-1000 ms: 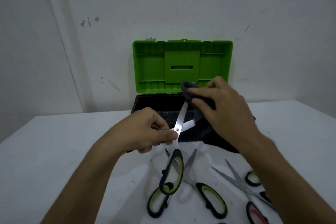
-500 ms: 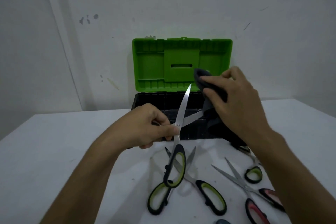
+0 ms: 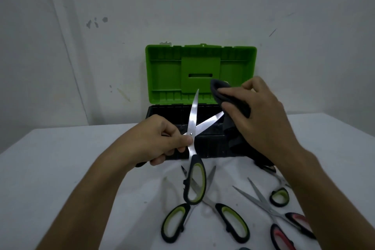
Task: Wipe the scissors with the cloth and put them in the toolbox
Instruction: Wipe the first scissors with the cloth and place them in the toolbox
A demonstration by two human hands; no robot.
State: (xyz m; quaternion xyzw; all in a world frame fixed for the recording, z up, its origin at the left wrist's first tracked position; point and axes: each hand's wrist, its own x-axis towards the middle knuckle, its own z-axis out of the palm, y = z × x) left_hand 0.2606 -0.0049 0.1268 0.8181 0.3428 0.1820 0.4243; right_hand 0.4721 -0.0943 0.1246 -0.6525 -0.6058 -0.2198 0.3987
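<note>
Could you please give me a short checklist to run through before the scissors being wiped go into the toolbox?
1. Left hand holds the held scissors firmly near the pivot: ok.
2. Right hand keeps the dark cloth on the lower blade's tip: ok.
3. Both blades wiped clean: cannot tell.
4. Blades closed before stowing: not ok, they are spread open.
5. Toolbox lid open: ok.
6. Space inside the toolbox: cannot tell, the interior is too dark.

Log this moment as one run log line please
left hand: holds open scissors near pivot | right hand: dark cloth on one blade tip | toolbox: open, behind | other scissors: on table
</note>
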